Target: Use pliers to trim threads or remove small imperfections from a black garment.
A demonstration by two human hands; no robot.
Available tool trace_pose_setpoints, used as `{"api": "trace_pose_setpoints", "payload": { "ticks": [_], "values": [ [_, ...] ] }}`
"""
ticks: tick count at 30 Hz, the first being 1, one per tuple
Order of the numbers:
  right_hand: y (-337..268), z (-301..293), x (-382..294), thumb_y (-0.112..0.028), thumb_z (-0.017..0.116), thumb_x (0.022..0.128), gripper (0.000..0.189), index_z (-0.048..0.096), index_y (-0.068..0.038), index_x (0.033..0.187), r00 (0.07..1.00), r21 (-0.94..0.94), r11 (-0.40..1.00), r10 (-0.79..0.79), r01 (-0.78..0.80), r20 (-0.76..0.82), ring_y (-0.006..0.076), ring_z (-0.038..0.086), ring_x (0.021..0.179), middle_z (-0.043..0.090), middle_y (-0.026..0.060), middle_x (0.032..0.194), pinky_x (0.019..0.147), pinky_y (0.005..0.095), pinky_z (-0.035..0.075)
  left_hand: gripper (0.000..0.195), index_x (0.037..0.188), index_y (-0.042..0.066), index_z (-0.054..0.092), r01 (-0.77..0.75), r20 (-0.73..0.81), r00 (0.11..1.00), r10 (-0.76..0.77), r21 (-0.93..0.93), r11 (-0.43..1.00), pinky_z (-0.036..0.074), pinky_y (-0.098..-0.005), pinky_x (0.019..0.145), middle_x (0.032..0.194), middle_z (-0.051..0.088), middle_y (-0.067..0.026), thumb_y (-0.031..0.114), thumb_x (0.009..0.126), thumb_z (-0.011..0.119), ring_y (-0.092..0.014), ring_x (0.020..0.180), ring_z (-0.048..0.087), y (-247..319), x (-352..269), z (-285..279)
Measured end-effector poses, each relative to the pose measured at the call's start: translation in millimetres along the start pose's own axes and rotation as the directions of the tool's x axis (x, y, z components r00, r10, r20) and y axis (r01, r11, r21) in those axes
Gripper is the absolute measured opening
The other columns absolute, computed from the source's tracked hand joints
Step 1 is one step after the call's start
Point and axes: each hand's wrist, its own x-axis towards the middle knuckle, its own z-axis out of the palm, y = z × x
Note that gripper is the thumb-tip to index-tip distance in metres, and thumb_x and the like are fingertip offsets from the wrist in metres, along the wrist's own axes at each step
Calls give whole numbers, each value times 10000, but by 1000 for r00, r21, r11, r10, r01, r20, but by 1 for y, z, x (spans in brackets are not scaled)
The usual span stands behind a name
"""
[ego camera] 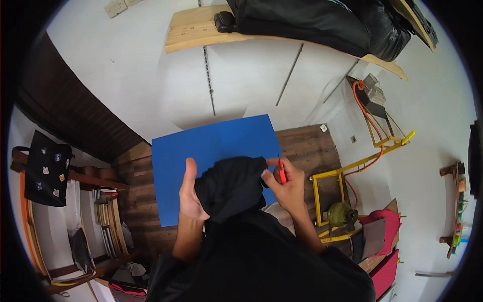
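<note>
A bundle of black cloth (234,185) is held up before my chest, above a blue tabletop (181,151). My left hand (191,196) supports its left side. The thumb sticks up, while the fingers are hidden in or behind the cloth. At the right edge of the cloth, my right hand (288,185) has its thumb and index finger near the fabric. In that same hand is a small red-handled tool (283,173) with a thin dark tip pointing away from me; its exact kind is unclear. The cloth hides the right hand's other fingertips.
Beyond the table, a wooden wall shelf (188,32) carries black bags (302,22). On the right stand a yellow metal frame (319,196), an orange hose (371,124) and a greenish gas cylinder (339,214). A black tote bag (47,170) hangs at left near shelved books (107,222).
</note>
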Motion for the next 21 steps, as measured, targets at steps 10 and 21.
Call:
{"api": "trace_pose_setpoints", "payload": {
  "ticks": [10,21],
  "values": [
    [20,-19,-2,-65,743,714,260,637,-19,946,973,-26,981,-194,193,-122,94,486,547,571,38,661,518,223,408,962,1373,-63,362,-106,-511,847,144,103,989,452,-235,756,794,652,-91,721,894,75,-151,576,514,-44,29,64],
    [33,-17,18,13,668,658,255,644,-21,909,948,-198,927,-309,318,77,268,596,628,607,108,805,586,302,479,929,1380,-25,381,-152,206,970,129,99,983,409,-324,1011,1319,540,-131,720,898,105,-256,1190,525,-22,-9,14]
  ]
}}
